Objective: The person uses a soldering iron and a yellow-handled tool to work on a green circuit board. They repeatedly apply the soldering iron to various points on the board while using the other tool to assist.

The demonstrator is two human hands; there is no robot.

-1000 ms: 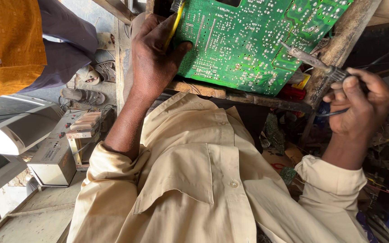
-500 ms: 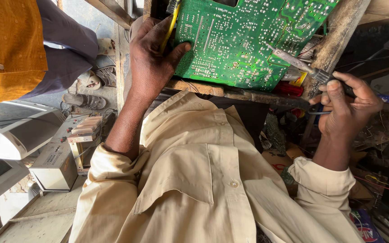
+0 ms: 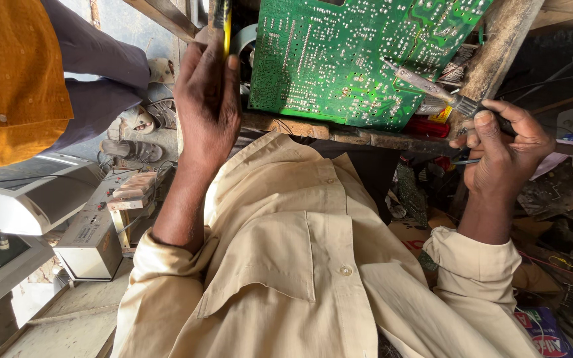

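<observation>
Item: green circuit board (image 3: pixel 359 59), solder side up, propped on the edge of the wooden table (image 3: pixel 313 127).

Left hand (image 3: pixel 208 99): now higher on the board's left edge than a second ago, fingers closed around a yellow-handled tool (image 3: pixel 225 23).

Right hand (image 3: pixel 507 149): fingers wrapped round the soldering iron (image 3: pixel 432 89), whose tip has advanced onto the board's right part. Judged: soldering contact is under way.

Nearby: grey metal box (image 3: pixel 91 242) on the floor, another person's orange garment (image 3: pixel 14 79).
</observation>
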